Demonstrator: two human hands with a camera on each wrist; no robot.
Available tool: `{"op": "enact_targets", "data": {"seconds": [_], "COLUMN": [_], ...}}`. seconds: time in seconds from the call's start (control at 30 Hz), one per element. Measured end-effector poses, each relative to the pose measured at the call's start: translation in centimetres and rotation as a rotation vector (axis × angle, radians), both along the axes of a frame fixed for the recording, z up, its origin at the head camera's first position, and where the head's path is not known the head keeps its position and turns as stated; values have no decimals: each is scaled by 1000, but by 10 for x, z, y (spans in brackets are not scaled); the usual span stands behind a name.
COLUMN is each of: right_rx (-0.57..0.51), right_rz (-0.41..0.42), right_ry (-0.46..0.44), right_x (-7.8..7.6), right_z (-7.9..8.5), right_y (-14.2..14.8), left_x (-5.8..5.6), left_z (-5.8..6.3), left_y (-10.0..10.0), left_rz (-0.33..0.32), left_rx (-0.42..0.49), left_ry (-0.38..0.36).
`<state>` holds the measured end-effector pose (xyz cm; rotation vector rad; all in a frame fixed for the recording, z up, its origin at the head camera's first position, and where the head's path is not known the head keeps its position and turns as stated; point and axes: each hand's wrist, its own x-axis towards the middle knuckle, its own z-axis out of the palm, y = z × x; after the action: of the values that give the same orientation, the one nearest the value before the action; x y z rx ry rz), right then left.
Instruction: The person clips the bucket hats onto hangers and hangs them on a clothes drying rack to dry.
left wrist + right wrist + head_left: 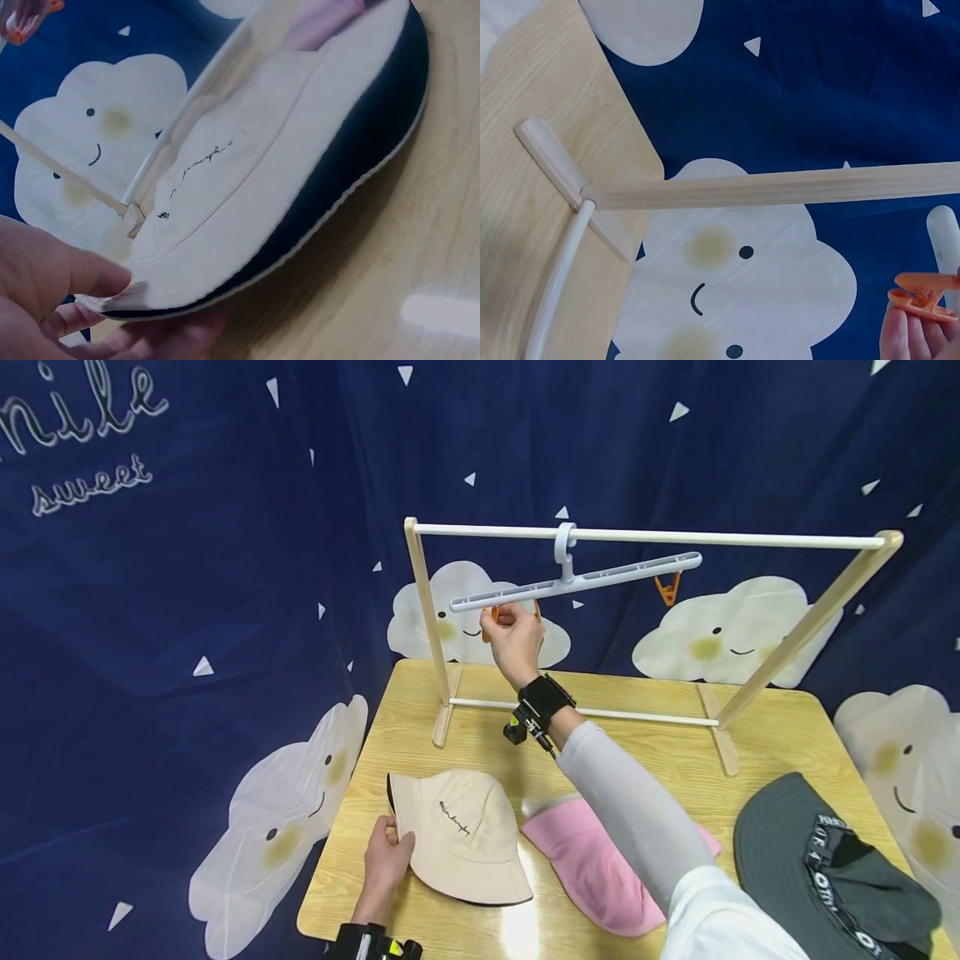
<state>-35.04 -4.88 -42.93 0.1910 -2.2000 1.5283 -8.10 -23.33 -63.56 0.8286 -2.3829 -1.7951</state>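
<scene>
My left hand (387, 864) pinches the brim of a cream bucket hat (468, 827) with dark script on its side. In the left wrist view, the thumb lies on top of the brim (247, 247) and the fingers are beneath; a dark lining shows under it. My right hand (519, 639) is raised to the left end of a pale grey hanger (630, 574). It holds an orange clip (922, 296) just below the hanger's bar. A second orange clip (668, 588) hangs near the hanger's right end, and a bit of orange shows behind the right hand.
The hanger hooks over the white rail of a wooden rack (806, 631) on the table (348, 868). A pink hat (592, 868), partly covered by my right arm, and a dark grey bucket hat (780, 852) lie to the right. A blue curtain (225, 568) hangs behind.
</scene>
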Motion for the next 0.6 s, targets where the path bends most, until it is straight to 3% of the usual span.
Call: {"op": "enact_targets", "data": {"seconds": [0.23,0.4,0.6], "right_rx": [36,53,68], "right_rz": [1,13,23], "right_ry": [37,48,51], "right_x": [0,0,1], "right_z": [-2,-2,-3], "right_y": [5,9,14], "left_x": [1,-6,-11], "left_z": [-2,3,13], "left_y": [-1,-5,-8], "left_rz": [-35,-30,-47], "left_rx": [15,-5,13], "left_ry": [25,50,30]}}
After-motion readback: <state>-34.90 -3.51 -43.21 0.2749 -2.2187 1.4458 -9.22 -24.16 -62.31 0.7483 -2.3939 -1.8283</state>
